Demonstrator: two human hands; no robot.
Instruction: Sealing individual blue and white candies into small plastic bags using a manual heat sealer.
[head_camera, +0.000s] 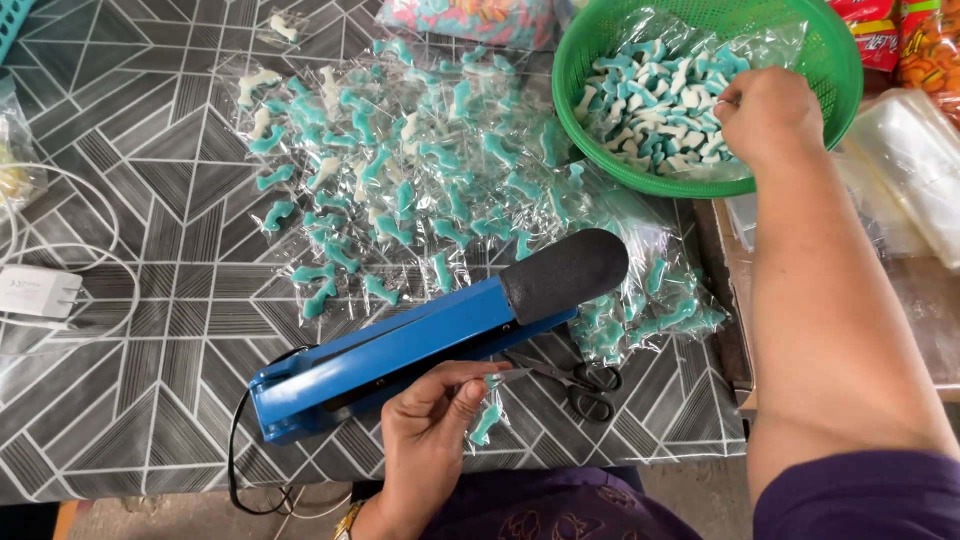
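While my left hand (425, 425) pinches a small clear bag with one teal sweet (487, 418) beside the blue heat sealer (400, 350) at lower centre, my right hand (768, 115) curls closed, grabbing among sweets in the green basket (840, 75) upper right; sealed packets (400, 170) pile beyond, scissors (580, 385) close by.

Patterned worktop (150, 150) under sweets

On it lie small clear candy packets (400, 170), a blue heat sealer (400, 350), black scissors (580, 385), a green basket (840, 70) and a white charger (40, 292).
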